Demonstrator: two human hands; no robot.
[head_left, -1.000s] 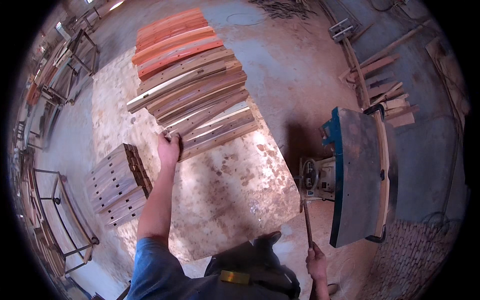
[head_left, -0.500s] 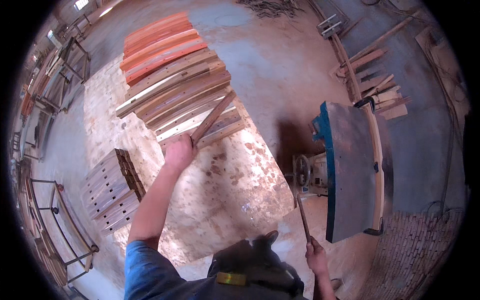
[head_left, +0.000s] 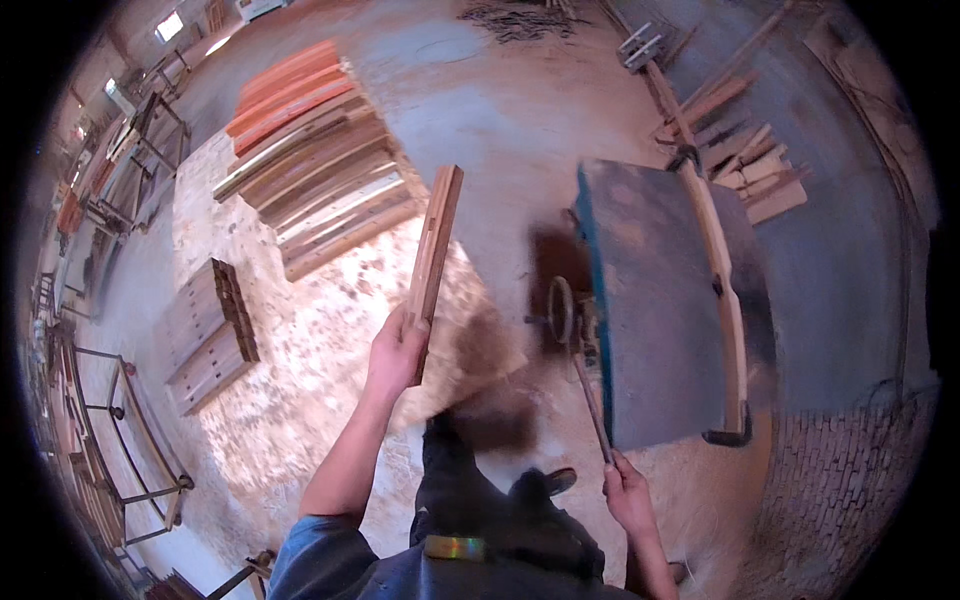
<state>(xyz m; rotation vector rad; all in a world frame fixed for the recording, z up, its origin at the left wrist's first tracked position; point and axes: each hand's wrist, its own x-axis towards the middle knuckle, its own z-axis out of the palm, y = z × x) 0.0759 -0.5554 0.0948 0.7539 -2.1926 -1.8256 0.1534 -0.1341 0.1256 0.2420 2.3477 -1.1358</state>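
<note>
My left hand [head_left: 398, 350] is closed round the lower part of a brown wooden rail [head_left: 435, 255], which stands tilted up over the board's right side. Slots or holes show along its face. My right hand [head_left: 628, 492] grips the near end of a long, thin wooden piece [head_left: 592, 405], seen nearly edge-on. Its far end reaches toward a handwheel [head_left: 562, 310] beside a flat metal machine table [head_left: 655, 300]. Along that table runs a pale wooden fence [head_left: 712, 260]. Left of my left hand, several similar rails [head_left: 335, 190] lie in a row, the farthest ones painted orange [head_left: 290, 90].
A pale, stained board [head_left: 290, 370] lies on the floor under the rails. A stack of slotted dark wood [head_left: 205, 335] sits at its left. Metal-framed carts [head_left: 125, 435] line the left side. Wood offcuts [head_left: 760, 175] lie beyond the machine, and a brick-patterned patch [head_left: 830, 490] is at right.
My left hand has lifted the rail away from the row and swung it right and more upright. The view has shifted toward the machine. My right hand keeps its thin piece.
</note>
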